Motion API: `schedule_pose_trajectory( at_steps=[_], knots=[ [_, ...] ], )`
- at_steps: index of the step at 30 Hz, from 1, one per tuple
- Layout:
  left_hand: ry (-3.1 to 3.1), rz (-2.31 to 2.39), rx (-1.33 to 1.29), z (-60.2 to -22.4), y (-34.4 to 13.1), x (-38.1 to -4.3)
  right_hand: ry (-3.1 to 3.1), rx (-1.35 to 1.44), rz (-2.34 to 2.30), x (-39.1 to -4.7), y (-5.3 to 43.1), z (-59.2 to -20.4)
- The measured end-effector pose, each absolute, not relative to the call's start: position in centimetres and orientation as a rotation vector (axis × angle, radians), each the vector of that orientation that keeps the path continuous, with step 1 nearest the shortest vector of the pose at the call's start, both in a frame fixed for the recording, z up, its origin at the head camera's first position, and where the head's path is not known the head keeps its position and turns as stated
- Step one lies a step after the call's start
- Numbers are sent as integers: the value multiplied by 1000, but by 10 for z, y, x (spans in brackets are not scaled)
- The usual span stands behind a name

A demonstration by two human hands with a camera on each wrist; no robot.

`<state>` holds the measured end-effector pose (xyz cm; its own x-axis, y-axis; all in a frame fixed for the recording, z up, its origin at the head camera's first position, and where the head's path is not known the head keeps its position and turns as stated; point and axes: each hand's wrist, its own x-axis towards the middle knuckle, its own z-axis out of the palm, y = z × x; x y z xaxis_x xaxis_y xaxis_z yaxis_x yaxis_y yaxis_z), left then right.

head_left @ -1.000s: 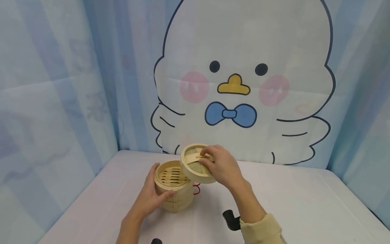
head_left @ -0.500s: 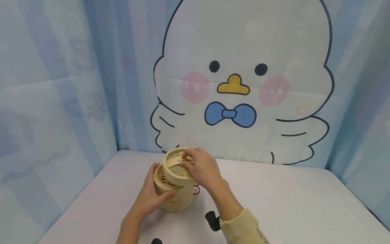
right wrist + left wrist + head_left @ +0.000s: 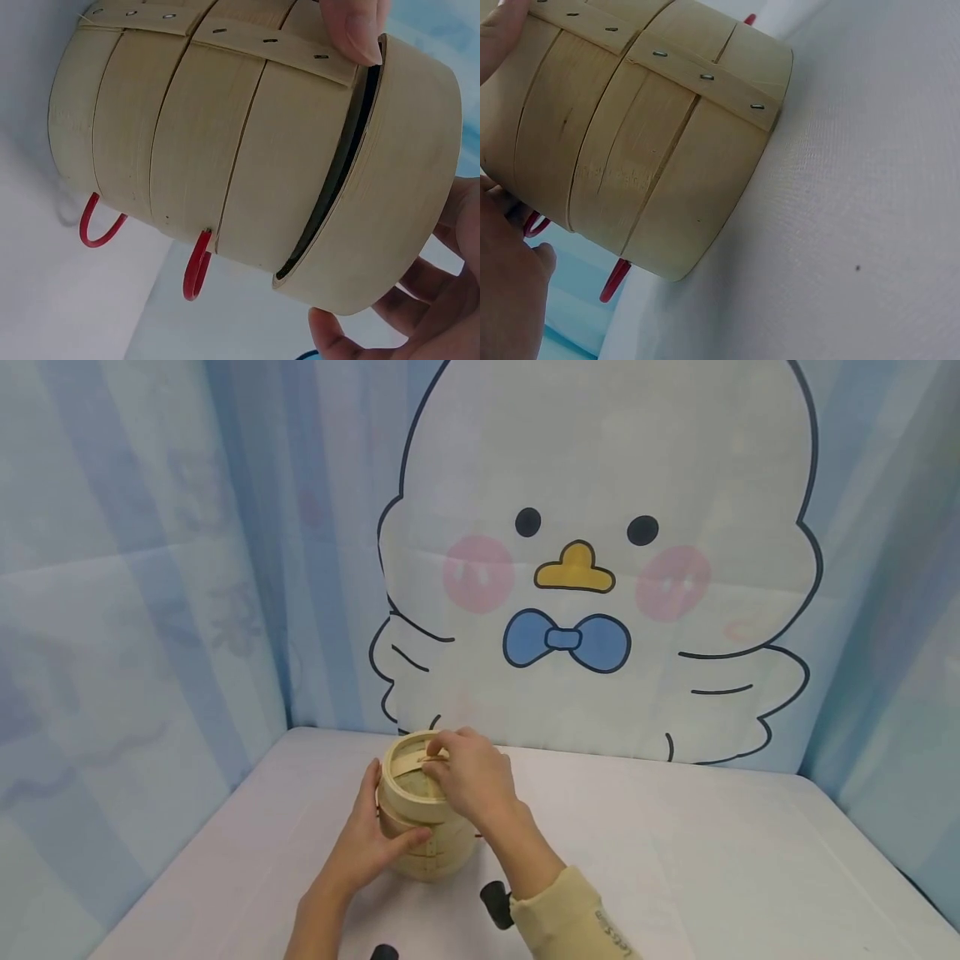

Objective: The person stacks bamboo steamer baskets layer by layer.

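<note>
A round bamboo steamer (image 3: 448,853) with stacked tiers stands upright on the table. My left hand (image 3: 367,843) grips its upper side, thumb across the front and fingers round the left. My right hand (image 3: 476,777) pinches the strap handle on top of the bamboo lid (image 3: 414,808). The lid sits over the top tier, slightly tilted. In the right wrist view a dark gap shows between the lid (image 3: 397,180) and the tier below. Red loops (image 3: 196,266) stick out from the steamer's side. The steamer's inside is hidden under the lid.
The white-covered table (image 3: 675,852) reaches out to both sides. Behind it hangs a cloth backdrop (image 3: 585,710) with a cartoon bird, and blue curtains (image 3: 135,610) close in the sides. A black piece (image 3: 495,904) sits by the right wrist.
My right hand has carried the lid left and down, from beside the steamer's rim to over its top tier, covering the slatted inside. The left hand has kept its grip on the steamer.
</note>
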<state>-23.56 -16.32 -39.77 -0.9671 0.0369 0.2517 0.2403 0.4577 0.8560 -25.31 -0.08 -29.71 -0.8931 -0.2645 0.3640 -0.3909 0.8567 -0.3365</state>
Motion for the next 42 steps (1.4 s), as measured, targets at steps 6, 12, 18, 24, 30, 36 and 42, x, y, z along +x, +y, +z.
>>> schedule_pose_trajectory(
  at_steps=[6,12,18,24,30,36,42],
  knots=[
    [-2483,-1528,-249,-399,-162,-237,-2738,466,588,-253,-4,-300],
    [-2482,-1520,-234,-398,-162,-236,-2737,437,537,-252,-9,-300],
    [-2486,-1552,-208,-397,-159,-237,-2731,400,529,-252,-13,-302],
    [-2476,-1589,-205,-396,-157,-237,-2727,382,509,-251,-14,-304],
    [-2471,-1591,-224,-397,-155,-238,-2716,378,507,-250,-12,-305],
    [-2475,-1593,-242,-398,-154,-240,-2716,367,515,-249,-10,-306],
    [-2466,-1612,-266,-399,-152,-240,-2712,395,557,-247,0,-306]
  ],
)
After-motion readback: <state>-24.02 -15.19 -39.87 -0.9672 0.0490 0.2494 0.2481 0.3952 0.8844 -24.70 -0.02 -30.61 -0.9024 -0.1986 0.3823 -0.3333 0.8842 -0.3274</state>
